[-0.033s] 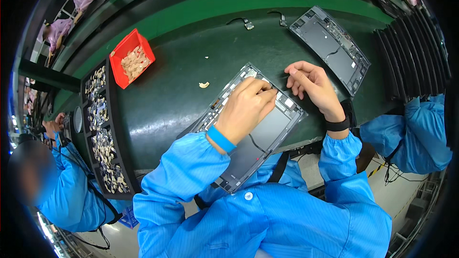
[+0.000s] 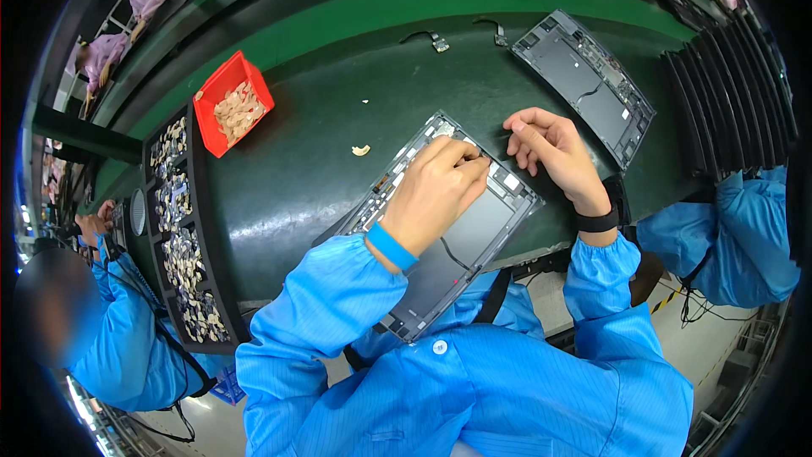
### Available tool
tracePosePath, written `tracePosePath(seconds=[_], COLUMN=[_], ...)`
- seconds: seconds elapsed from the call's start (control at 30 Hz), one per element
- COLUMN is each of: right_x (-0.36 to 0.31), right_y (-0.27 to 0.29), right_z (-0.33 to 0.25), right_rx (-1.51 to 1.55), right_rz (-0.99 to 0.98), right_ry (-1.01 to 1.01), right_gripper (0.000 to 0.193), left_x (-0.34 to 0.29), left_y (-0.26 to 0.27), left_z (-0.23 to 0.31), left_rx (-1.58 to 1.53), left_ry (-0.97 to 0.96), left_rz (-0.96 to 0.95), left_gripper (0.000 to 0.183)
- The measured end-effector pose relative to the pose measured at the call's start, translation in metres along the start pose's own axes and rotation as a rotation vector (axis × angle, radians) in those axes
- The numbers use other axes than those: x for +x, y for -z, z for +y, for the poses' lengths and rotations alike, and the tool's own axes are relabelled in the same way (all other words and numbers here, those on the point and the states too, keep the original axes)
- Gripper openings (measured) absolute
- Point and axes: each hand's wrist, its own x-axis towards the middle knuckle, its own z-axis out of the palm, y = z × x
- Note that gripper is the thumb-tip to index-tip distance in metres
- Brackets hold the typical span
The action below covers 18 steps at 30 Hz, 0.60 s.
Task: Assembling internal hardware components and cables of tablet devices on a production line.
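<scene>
An open laptop base (image 2: 436,275), dark grey with its inner parts bare, lies slanted at the table's near edge. Over its upper part is my left hand (image 2: 440,186), a blue band at the wrist. Its fingers are pinched together near the base's far right edge; a small dark bit shows at the tips, too little to name. My right hand (image 2: 554,152), wearing a black wristband, is raised just right of that edge. Its thumb and forefinger meet and the other fingers curl; whatever they hold, if anything, cannot be made out.
A second laptop base (image 2: 584,89) lies at the right, beside a row of upright black panels (image 2: 732,101). Two small cable parts (image 2: 439,43) sit farther back. Left are a red bin (image 2: 227,148) of pale scraps and a black compartment tray (image 2: 216,288) of small parts. Co-workers sit on both sides.
</scene>
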Motion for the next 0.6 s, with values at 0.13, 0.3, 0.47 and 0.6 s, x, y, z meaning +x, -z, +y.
tracePosePath(seconds=[0.13, 0.3, 0.47, 0.6], right_x=[0.0, 0.001, 0.0, 0.0], right_y=[0.001, -0.001, -0.002, -0.005], right_z=[0.002, 0.003, 0.004, 0.004], right_rx=[0.005, -0.005, -0.033, -0.044], right_rz=[-0.017, -0.01, 0.007, 0.028], right_ry=[0.0, 0.001, 0.008, -0.001], right_gripper=[0.026, 0.026, 0.024, 0.024], left_x=[0.002, 0.0, -0.002, -0.004], left_y=[0.0, -0.002, 0.002, 0.003], left_z=[0.001, -0.006, 0.005, 0.012], left_rx=[0.011, -0.05, 0.154, 0.262], left_ry=[-0.016, -0.033, -0.013, 0.011], left_rz=[0.006, 0.003, -0.03, 0.0], left_gripper=[0.015, 0.015, 0.016, 0.017])
